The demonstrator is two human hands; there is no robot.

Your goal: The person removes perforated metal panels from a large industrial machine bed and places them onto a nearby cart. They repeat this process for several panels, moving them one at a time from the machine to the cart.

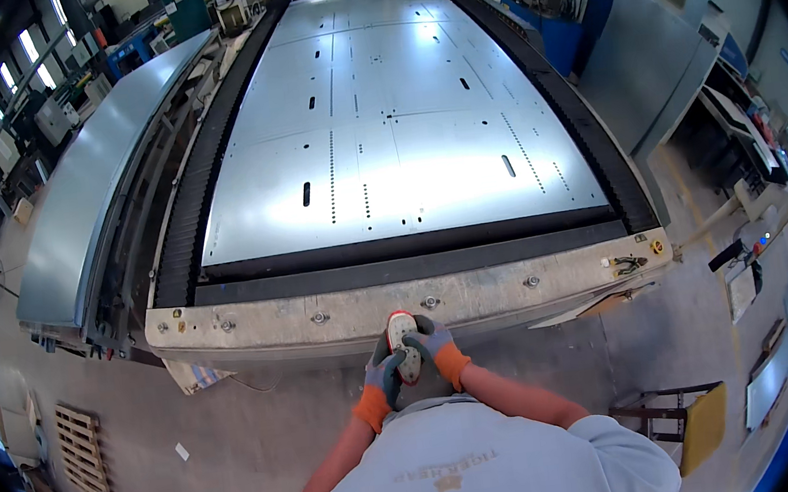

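Observation:
Between my two gloved hands, close to my body, is an oval handheld remote control [403, 327] with a pale face, small dark marks and a red rim. My left hand [384, 375], in a grey glove with an orange cuff, grips its lower left side. On the other side, the fingers of my right hand [432, 337] are closed around it, the thumb over its face. The machine bed's pale front rail [364, 319] lies just beyond my hands. On the bed rests a large shiny metal sheet [414, 161] with slots and rows of small holes.
Green-handled pliers [628, 265] lie at the rail's right end. A long stack of metal sheets [89, 217] stands left of the bed. A wooden pallet [85, 456] is on the floor at left. At lower right stands a chair with a yellow panel [703, 429].

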